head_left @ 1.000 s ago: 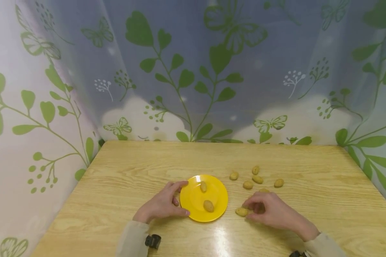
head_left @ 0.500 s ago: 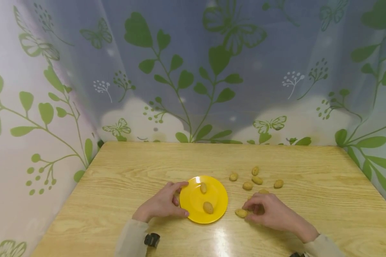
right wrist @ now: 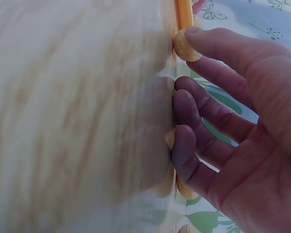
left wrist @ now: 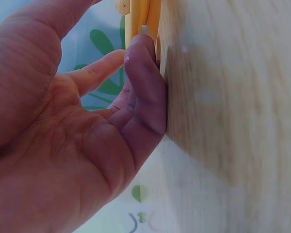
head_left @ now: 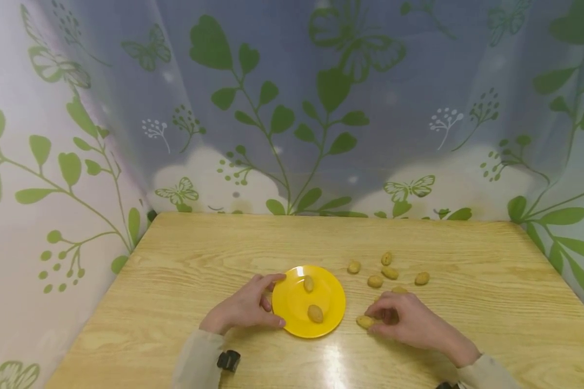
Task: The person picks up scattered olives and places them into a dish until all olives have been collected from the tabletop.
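Observation:
A yellow plate [head_left: 330, 319] lies on the wooden table, with two small oval tan nut-like pieces on it: an upper piece [head_left: 309, 283] and a lower piece [head_left: 315, 313]. My left hand [head_left: 245, 308] holds the plate's left rim between thumb and fingers. In the left wrist view, fingers of the left hand [left wrist: 102, 116] curl up to the plate's edge [left wrist: 144, 14]. Right of the plate, my right hand [head_left: 409, 321] pinches another nut-like piece [head_left: 364, 322] at the tabletop. The right wrist view has the thumb of the right hand [right wrist: 233, 107] against this piece [right wrist: 185, 47].
Several more tan pieces lie loose beyond my right hand, among them a near piece [head_left: 375, 281], a left piece [head_left: 353, 267] and a right piece [head_left: 422, 278]. One piece [head_left: 399, 290] is partly covered by the hand. A leaf-patterned curtain [head_left: 292, 162] borders the table's [head_left: 214, 243] far edge.
Both hands keep nearly the same place and grip. The plate and the loose pieces stay where they were; only slight shifts of the whole view show.

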Tool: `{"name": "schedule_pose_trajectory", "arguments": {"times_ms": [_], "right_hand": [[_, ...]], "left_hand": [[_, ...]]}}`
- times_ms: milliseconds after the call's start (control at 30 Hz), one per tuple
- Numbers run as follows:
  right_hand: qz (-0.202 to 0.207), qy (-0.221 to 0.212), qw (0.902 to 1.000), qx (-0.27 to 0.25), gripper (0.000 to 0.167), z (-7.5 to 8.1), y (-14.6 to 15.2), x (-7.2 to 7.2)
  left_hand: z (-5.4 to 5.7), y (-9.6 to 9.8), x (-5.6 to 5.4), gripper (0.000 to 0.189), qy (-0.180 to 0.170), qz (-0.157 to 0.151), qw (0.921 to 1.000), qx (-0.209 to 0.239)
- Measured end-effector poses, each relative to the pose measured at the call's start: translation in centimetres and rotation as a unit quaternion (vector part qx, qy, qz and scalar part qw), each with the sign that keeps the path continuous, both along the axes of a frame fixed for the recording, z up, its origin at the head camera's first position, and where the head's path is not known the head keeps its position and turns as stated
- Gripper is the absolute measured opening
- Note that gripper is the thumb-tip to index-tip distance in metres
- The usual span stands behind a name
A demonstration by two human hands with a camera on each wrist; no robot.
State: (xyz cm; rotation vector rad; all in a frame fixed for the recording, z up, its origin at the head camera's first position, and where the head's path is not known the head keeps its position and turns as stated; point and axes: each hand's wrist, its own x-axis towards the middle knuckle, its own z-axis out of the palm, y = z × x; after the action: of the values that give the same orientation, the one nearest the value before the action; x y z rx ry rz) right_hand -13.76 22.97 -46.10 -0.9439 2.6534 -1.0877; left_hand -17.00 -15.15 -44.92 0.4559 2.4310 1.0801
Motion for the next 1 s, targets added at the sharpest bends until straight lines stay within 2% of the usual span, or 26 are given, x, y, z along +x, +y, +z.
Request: {"name": "schedule_pose_trajectory", "arguments": {"times_ms": [267,533,1000], "right_hand": [[0.002,-0.003,1.0,-0.006,0.014,0.1,0.0,-0.1],[-0.013,-0.029,0.9995,-0.002,0.015,0.4,0.0,0.0],[-0.032,-0.01,0.9994,-0.001,0.02,0.6,-1.0,-0.3]], "left_hand": [[0.0,0.0,-0.3,0.092,-0.011,0.002,0.9999,0.004],[0.0,0.0,-0.3,0.091,-0.016,0.003,0.9999,0.006],[0.2,0.2,-0.1,0.091,-0.012,0.001,0.9999,0.008]]}}
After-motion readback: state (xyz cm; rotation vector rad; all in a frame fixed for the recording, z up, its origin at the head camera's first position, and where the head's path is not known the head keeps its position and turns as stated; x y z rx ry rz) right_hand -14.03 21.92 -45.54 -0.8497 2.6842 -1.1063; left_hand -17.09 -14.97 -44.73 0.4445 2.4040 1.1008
